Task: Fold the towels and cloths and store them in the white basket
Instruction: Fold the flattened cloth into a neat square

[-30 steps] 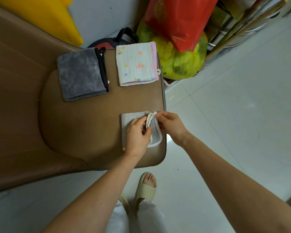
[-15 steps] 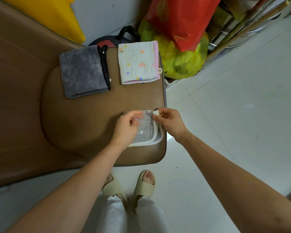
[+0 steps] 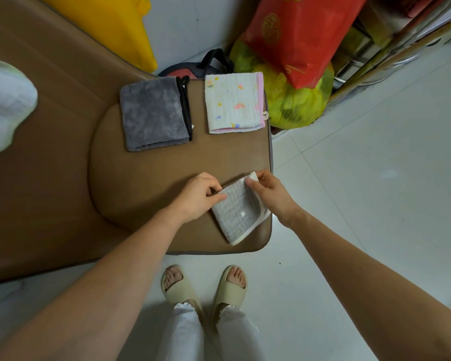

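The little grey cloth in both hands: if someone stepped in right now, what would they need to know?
Left hand pinches the grey star cloth at its left corner; right hand pinches its far corner.
The cloth is folded small, near the front right edge of the brown cushion.
Done: dark grey towel and white patterned cloth lie folded at the back.
Left: finish this fold, then store all three. No white basket in view.

White bundle (image 3: 5, 105) cropped at left edge

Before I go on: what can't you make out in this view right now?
- White basket: not identifiable in the head view; the white thing is cut off by the left edge.
- Grey cloth: its far corners lie under the left hand and right hand.
- Star cloth's fold count: layers hidden.
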